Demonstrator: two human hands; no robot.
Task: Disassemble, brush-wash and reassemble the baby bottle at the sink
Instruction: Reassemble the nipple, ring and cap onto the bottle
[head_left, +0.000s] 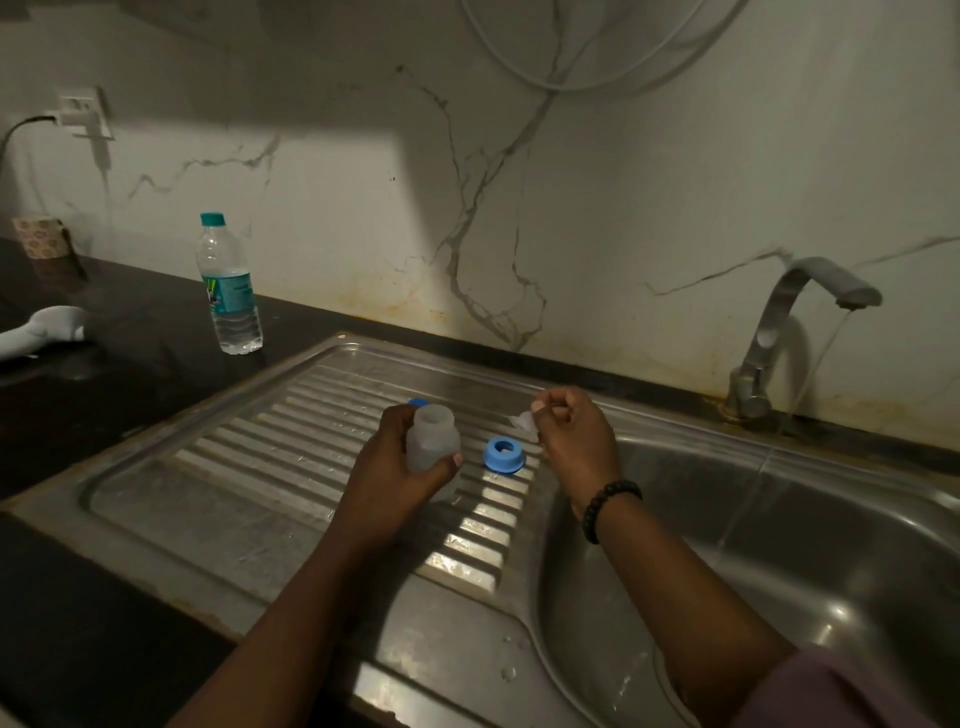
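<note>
1. A clear plastic water bottle with a teal cap (230, 283) stands upright on the dark countertop (130, 322), at about ten o'clock from the hands.
2. The left hand (402, 470) is wrapped around the translucent, open-mouthed baby bottle body (432, 439), held upright over the ribbed steel drainboard (291, 441).
3. A blue plastic collar ring (504, 455) lies on the drainboard between the hands (a second blue piece (418, 402) peeks out at the bottle's twelve o'clock).
4. The right hand (574, 434) pinches a small clear silicone teat (524, 423) at its fingertips.
5. At two o'clock, the curved steel tap (795, 322) runs a thin stream into the steel basin (831, 571).
</note>
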